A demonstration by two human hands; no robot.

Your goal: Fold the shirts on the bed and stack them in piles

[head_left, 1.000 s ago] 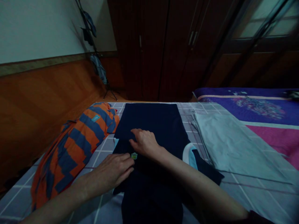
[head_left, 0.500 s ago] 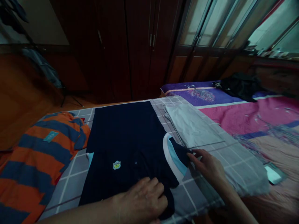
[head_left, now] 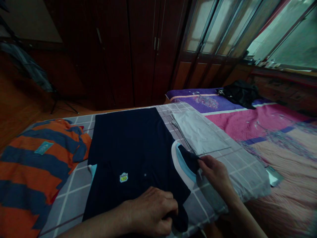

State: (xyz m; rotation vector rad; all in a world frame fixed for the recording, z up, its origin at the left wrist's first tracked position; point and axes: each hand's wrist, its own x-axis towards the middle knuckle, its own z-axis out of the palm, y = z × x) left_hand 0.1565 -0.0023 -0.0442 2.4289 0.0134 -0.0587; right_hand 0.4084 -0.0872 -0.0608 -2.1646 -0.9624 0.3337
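Note:
A navy shirt [head_left: 128, 142] with a small tennis badge and white and light-blue sleeve bands lies spread on a checked cloth. My right hand [head_left: 213, 170] pinches the edge of the sleeve on the right, thumb and fingertips together. Over the shirt's near part, by the collar, rests my left hand [head_left: 155, 210], its fingers curled down on the navy fabric. The fingertips of that hand are partly hidden under it.
An orange and grey striped shirt [head_left: 47, 158] lies to the left. Folded pale trousers or cloth [head_left: 198, 130] lie to the right on the checked cloth [head_left: 66, 191]. Beyond are a bed [head_left: 230, 122] with a black garment [head_left: 239, 92], a phone-like object [head_left: 273, 177] and dark wardrobes [head_left: 143, 53].
The view has shifted slightly to the right. My right hand still holds the sleeve edge, and my left hand has shifted only slightly on the fabric.

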